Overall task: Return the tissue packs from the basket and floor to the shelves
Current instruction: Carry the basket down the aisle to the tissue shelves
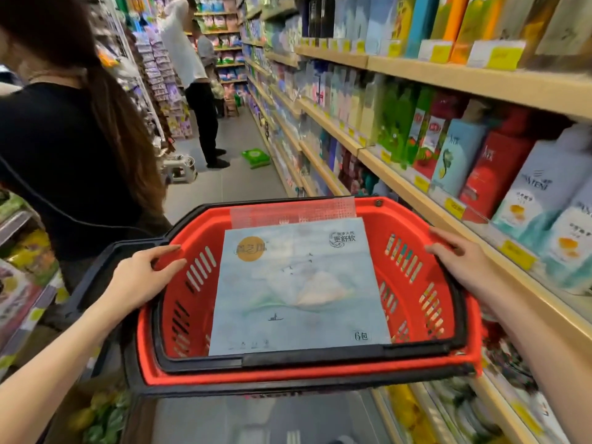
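Observation:
I hold a red shopping basket [403,219] with a black rim in front of me. My left hand [141,277] grips its left edge, and my right hand [461,254] grips its right edge. Inside lies a large pale blue tissue pack [298,293], flat, with a mountain picture and an orange circle on it. Farther down the aisle a green tissue pack [256,158] lies on the floor at the foot of the right-hand shelves [480,81].
Wooden shelves full of tissue packs run along the right. A person in black [64,149] stands close on the left. Two more people [192,75] stand farther down the aisle, beside a small white stool [179,168]. Goods racks line the left side.

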Motion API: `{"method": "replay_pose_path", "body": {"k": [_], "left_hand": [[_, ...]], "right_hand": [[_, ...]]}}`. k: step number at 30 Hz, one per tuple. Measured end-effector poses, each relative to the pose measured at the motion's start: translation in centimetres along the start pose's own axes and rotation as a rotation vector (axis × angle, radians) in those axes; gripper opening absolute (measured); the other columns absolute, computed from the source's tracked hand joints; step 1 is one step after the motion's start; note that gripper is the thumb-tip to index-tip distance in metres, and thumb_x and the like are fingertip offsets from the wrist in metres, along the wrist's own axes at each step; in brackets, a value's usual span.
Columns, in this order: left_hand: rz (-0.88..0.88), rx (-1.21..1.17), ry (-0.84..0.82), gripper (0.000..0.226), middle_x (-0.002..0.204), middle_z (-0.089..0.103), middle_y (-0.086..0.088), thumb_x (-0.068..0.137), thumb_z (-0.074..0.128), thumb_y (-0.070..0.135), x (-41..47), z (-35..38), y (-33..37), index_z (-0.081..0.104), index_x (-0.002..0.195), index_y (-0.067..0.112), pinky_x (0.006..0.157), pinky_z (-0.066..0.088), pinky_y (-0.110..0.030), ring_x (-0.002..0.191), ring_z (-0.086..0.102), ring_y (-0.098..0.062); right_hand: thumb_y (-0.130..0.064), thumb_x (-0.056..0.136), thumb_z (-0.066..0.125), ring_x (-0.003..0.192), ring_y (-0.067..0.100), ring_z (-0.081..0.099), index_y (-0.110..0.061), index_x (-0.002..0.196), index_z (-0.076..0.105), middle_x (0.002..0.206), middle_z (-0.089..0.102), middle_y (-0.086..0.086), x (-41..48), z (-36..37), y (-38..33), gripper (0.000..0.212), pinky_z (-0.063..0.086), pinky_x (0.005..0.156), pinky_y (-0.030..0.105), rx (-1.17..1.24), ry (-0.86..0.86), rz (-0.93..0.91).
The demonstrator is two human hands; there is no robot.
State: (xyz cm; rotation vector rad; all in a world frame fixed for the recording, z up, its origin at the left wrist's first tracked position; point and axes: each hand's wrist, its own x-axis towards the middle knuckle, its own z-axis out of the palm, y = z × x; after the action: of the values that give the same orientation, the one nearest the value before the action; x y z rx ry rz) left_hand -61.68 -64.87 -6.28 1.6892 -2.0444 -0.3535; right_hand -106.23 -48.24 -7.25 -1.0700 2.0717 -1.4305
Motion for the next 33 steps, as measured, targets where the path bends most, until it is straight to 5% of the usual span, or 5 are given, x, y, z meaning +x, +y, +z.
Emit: {"method": "replay_pose_path", "body": {"k": [7,13,24,29,33], "left_hand": [[-0.061,0.019,-0.005,0.041,0.111,0.067,-0.015,0.081,0.063,0.044,8.0,2.9,0.6,0.062,0.119,0.030,0.081,0.044,-0.036,0.104,0.060,-0.034],[-0.083,0.018,0.023,0.039,0.101,0.069,-0.011,0.081,0.062,0.046,14.6,3.6,0.5,0.063,0.117,0.031,0.081,0.045,-0.038,0.095,0.063,-0.031],[-0.158,-0.008,-0.014,0.041,0.115,0.066,-0.016,0.081,0.060,0.047,32.7,5.7,-3.3,0.062,0.118,0.030,0.090,0.045,-0.040,0.109,0.059,-0.034],[-0.122,-0.005,-0.049,0.042,0.111,0.067,-0.016,0.083,0.060,0.044,43.1,5.6,-5.2,0.061,0.121,0.027,0.076,0.041,-0.031,0.105,0.061,-0.031],[-0.099,0.018,-0.060,0.042,0.099,0.067,-0.017,0.082,0.059,0.049,50.9,5.1,-5.8,0.060,0.120,0.031,0.068,0.040,-0.032,0.086,0.061,-0.029]], "right_hand": [[-0.021,0.082,0.065,0.075,-0.007,0.050,-0.023,0.125,0.055,0.112,0.056,-0.001,9.5,4.3,0.9,0.044,0.038,0.059,0.010,0.028,-0.071,0.001],[-0.019,0.080,0.068,0.082,0.004,0.051,-0.021,0.126,0.055,0.108,0.052,-0.006,17.2,7.8,-0.8,0.047,0.040,0.059,0.011,-0.002,-0.097,-0.045],[-0.019,0.070,0.077,0.061,-0.029,0.049,-0.019,0.124,0.057,0.106,0.061,-0.002,33.7,19.4,-3.0,0.057,0.036,0.054,-0.005,-0.044,-0.122,-0.055],[-0.025,0.068,0.078,0.083,0.001,0.060,-0.026,0.122,0.059,0.106,0.066,-0.002,40.1,25.4,-5.2,0.058,0.043,0.078,0.024,-0.057,-0.107,-0.026],[-0.023,0.068,0.078,0.093,0.010,0.059,-0.021,0.124,0.058,0.110,0.064,0.001,44.9,29.4,-6.6,0.060,0.041,0.083,0.026,-0.031,-0.096,-0.019]]}}
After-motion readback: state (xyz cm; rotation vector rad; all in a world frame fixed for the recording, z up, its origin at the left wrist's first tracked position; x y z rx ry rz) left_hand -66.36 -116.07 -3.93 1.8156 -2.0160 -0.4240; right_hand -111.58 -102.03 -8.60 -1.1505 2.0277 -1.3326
